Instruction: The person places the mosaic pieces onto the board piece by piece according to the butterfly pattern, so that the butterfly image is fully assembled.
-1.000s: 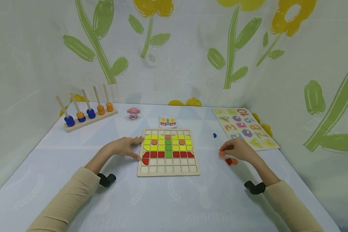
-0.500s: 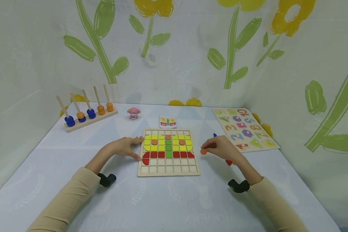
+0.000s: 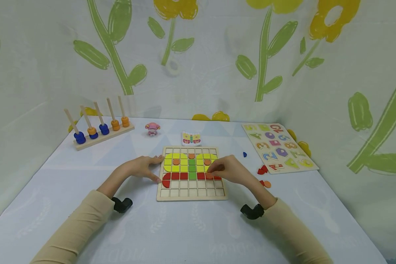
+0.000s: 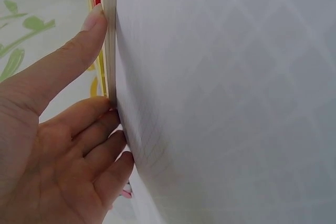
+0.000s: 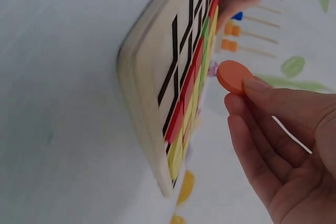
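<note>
Between right thumb and fingers, my right hand (image 3: 230, 169) pinches an orange disc (image 5: 233, 77) above the right half of a wooden grid board (image 3: 191, 197). In the right wrist view the disc is held clear of the board. Yellow, red, green and orange pieces fill the upper and middle cells, with one red quarter-round piece (image 3: 165, 183) a row lower at the left. My left hand (image 3: 141, 167) touches the board's left edge, thumb and fingers spread along it; the left wrist view shows the thumb tip and fingertips against that edge.
Red pieces (image 3: 262, 169), an orange disc (image 3: 267, 184) and a blue piece (image 3: 245, 154) lie right of the board. A butterfly pattern card (image 3: 191, 139), pink figurine (image 3: 152, 128) and peg stacker (image 3: 102, 137) stand behind. A number puzzle (image 3: 278, 146) lies at the right.
My right hand has carried the orange disc leftward from the loose pieces to above the board, uncovering the red pieces at the right. My left hand has stayed at the board's edge.
</note>
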`<state>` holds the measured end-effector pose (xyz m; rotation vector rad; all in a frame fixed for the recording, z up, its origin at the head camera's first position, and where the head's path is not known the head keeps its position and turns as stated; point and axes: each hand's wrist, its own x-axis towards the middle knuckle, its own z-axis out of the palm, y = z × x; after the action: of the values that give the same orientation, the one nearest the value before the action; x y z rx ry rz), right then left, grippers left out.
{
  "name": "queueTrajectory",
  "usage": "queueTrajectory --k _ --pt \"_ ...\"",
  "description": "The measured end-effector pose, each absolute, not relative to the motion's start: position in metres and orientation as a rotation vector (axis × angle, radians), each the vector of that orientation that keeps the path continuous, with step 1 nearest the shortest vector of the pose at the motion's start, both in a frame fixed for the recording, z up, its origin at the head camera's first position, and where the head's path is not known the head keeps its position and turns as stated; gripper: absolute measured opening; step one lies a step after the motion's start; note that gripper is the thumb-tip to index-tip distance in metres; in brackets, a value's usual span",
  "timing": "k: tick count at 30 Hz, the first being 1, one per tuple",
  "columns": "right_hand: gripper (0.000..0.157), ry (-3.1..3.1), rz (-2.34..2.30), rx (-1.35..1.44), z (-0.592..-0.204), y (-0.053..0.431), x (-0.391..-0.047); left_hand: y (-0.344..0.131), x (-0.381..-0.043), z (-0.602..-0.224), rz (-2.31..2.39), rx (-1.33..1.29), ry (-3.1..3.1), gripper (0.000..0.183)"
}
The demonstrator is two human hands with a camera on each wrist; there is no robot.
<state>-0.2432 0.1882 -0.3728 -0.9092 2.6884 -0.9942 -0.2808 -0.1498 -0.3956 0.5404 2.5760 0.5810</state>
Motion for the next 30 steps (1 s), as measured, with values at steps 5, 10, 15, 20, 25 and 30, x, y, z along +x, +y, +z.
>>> queueTrajectory --k 5,10,15,20,25,30 --pt "0.009 2.641 -1.007 -0.996 -0.379 0.170 -0.246 -0.149 -0.281 -0.395 0.572 0.534 2.574 0.098" --pt "0.009 2.613 -0.981 -1.103 -0.381 0.151 -0.247 -0.149 -0.280 -0.395 0.569 0.528 2.573 0.098" --pt "0.009 2.584 -0.942 -1.139 -0.379 0.129 -0.248 -0.150 -0.280 -0.394 0.582 0.543 2.571 0.097" --pt "0.009 2.540 -0.914 -1.140 -0.378 0.108 -0.249 -0.151 -0.281 -0.394 0.590 0.545 2.567 0.097" --pt "0.008 2.494 -0.865 -1.135 -0.379 0.093 -0.249 -0.152 -0.281 -0.393 0.594 0.556 2.564 0.097" --pt "0.007 2.502 -0.804 -1.133 -0.377 0.085 -0.250 -0.151 -0.281 -0.393 0.583 0.559 2.563 0.097"
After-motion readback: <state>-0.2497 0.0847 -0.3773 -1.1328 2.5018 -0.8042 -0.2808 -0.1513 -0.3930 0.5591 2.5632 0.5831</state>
